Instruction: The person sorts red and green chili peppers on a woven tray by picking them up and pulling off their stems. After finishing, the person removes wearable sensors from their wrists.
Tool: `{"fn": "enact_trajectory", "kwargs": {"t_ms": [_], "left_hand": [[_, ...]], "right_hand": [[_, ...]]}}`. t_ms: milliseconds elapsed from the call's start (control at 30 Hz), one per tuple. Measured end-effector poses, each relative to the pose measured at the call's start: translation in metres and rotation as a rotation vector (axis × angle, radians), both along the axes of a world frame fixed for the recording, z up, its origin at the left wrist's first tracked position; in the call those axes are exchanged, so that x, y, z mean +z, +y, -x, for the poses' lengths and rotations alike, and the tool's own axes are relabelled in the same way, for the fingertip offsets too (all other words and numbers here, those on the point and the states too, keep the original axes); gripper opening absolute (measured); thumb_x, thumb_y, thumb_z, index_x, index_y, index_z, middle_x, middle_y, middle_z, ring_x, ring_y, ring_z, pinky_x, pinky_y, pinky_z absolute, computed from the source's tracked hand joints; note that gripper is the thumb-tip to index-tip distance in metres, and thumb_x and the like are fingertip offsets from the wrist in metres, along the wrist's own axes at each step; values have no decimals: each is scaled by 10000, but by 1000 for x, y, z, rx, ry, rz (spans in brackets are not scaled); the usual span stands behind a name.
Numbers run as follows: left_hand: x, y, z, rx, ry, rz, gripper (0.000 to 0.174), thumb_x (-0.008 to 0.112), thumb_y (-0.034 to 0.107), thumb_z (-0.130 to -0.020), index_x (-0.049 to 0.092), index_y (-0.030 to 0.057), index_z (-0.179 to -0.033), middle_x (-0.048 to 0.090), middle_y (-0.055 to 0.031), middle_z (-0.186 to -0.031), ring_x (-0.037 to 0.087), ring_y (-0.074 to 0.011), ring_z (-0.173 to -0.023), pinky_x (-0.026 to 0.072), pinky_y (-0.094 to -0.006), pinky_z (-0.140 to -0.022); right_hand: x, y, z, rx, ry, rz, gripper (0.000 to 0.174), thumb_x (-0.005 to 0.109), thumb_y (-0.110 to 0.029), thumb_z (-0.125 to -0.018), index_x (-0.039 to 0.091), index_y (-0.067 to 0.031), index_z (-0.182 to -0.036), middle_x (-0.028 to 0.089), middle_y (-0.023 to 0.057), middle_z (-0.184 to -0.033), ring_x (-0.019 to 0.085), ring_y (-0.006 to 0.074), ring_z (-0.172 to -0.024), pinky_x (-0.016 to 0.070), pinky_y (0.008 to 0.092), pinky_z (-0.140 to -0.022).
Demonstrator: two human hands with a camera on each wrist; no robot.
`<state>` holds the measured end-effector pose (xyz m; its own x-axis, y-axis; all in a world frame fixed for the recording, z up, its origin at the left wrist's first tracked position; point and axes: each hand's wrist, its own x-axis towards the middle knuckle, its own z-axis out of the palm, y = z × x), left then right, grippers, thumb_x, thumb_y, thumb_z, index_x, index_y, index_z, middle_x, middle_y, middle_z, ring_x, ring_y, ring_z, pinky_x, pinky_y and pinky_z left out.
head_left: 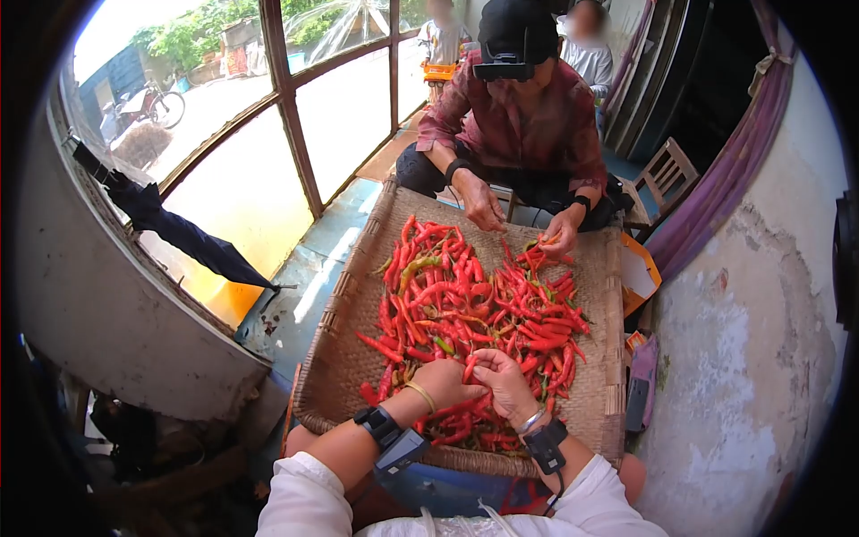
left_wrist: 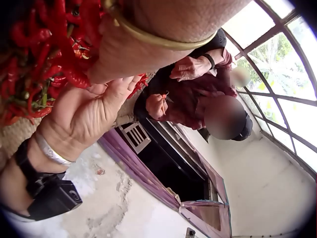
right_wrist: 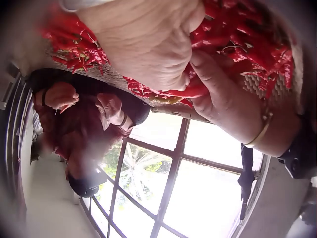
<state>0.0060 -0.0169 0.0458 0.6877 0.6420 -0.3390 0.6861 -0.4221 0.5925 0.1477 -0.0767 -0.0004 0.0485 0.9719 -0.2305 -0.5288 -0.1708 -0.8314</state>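
Over the near part of a heap of red chili peppers (head_left: pixel 447 295), my two hands meet at one red chili pepper (right_wrist: pixel 192 91). My left hand (head_left: pixel 444 383), with a yellow bangle at its wrist, pinches the pepper from the left. Curled fingers of my right hand (head_left: pixel 505 383) hold it from the other side, below a silver bracelet. Much of the pepper is hidden by the fingers. The heap lies in a shallow woven basket (head_left: pixel 353 345), and a few peppers in it are green or yellowish.
Across the basket sits a person in a dark red shirt (head_left: pixel 528 125), both hands (head_left: pixel 562 228) over its far end, with a pepper. A folded umbrella (head_left: pixel 192 234) leans by the window at left. A rough wall (head_left: pixel 743 358) runs along the right, with a wooden chair (head_left: pixel 667 179) farther back.
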Motion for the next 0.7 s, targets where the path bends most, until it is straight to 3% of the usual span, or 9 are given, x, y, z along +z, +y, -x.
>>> {"fn": "enact_trajectory", "kwargs": {"t_ms": [167,233,300,467,600,667,700], "left_hand": [[-9,1,3,11,-85,-39,379,592,410,-675,604,31,-694,576,-174,-644,572,-324,-630,452,-400,-601],[-9,2,3,20,-146,-49,358,594,390,-672,592,32,-668,561,-174,-604,562,-325,-589,440,-405,-569],[-9,2,3,-96,-80,-21,369,596,399,-671,594,30,-678,562,-174,-608,560,-334,-592,440,-405,-572],[-8,3,4,-105,-130,-42,360,588,380,-687,595,27,-758,570,-174,-649,565,-330,-636,439,-401,-603],[-13,7,5,-112,-130,-15,363,588,369,-704,585,28,-828,577,-170,-683,570,-315,-678,436,-395,-624],[-13,6,6,-82,-130,-29,358,590,368,-709,585,27,-819,577,-168,-683,570,-314,-680,437,-392,-624],[-12,6,5,-56,-131,-47,353,591,366,-713,584,27,-809,577,-167,-682,570,-313,-681,437,-390,-625]], "right_hand": [[12,2,-3,21,-96,1,219,537,28,-773,520,-2,-989,570,45,-889,558,108,-801,477,229,-713],[26,1,-6,208,-156,82,157,550,17,-768,547,-4,-923,574,41,-871,562,102,-770,478,225,-684],[23,1,-13,247,-207,74,126,559,4,-767,557,-7,-892,578,40,-853,564,99,-748,479,222,-668],[21,4,-34,272,-244,102,100,587,-36,-767,563,-18,-863,574,13,-785,567,86,-690,480,212,-629],[19,6,-58,140,-218,103,91,601,-82,-768,562,-45,-842,575,13,-714,560,87,-615,471,206,-546],[17,7,-70,-79,4,13,75,595,-99,-776,566,-57,-830,578,20,-689,561,97,-605,472,220,-546],[21,6,-71,-159,62,-66,133,583,-138,-795,549,-58,-895,592,41,-723,573,113,-614,479,240,-548]]}}
